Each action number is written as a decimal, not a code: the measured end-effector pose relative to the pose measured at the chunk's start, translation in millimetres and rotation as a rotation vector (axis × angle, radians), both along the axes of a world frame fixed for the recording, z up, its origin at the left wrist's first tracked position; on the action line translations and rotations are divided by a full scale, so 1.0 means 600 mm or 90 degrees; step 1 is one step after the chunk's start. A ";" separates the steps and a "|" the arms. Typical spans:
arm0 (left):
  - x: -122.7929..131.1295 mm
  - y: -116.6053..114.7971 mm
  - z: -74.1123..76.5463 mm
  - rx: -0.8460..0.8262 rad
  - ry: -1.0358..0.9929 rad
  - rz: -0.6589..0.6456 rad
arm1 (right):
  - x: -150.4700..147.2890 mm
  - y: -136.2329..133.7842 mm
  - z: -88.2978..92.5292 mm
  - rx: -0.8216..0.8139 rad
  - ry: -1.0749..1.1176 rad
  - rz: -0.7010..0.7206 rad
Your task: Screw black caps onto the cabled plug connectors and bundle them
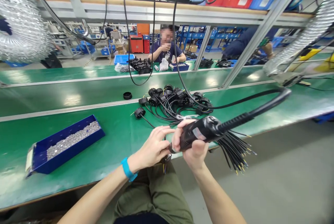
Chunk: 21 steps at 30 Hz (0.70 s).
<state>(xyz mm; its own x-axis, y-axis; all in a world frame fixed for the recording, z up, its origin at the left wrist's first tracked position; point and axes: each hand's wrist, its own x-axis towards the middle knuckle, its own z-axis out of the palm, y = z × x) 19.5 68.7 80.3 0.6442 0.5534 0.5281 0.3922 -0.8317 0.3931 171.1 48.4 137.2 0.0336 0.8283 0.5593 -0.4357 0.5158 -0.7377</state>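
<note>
In my right hand is a black corded electric screwdriver, tilted with its tip down to the left. My left hand is closed at the screwdriver's tip, fingers pinched on a small dark connector at the table's front edge. Thin coloured wires hang below it; most of the connector is hidden by my fingers. Beyond my hands lies a pile of round black connectors with black cables. Their stripped cable ends stick out past the table edge on the right.
A blue bin of small metal parts stands on the green table at left. Near the ledge lies a black ring. The screwdriver's cord arches to the right. Opposite sits a person; a shelf runs overhead.
</note>
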 end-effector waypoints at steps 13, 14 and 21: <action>-0.005 0.015 -0.062 -0.077 0.042 -0.068 | 0.001 0.013 -0.055 -0.074 -0.070 -0.014; -0.005 0.016 -0.061 -0.081 0.042 -0.072 | 0.001 0.013 -0.055 -0.077 -0.082 -0.016; -0.006 0.017 -0.059 -0.094 0.048 -0.068 | -0.004 0.015 -0.052 -0.073 -0.121 -0.059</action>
<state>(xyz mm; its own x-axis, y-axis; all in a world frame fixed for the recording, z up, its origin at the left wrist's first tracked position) 15.6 78.8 44.9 0.7378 0.5478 0.3944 0.3379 -0.8055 0.4868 168.8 57.5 105.8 0.0155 0.8851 0.4652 -0.2379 0.4552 -0.8581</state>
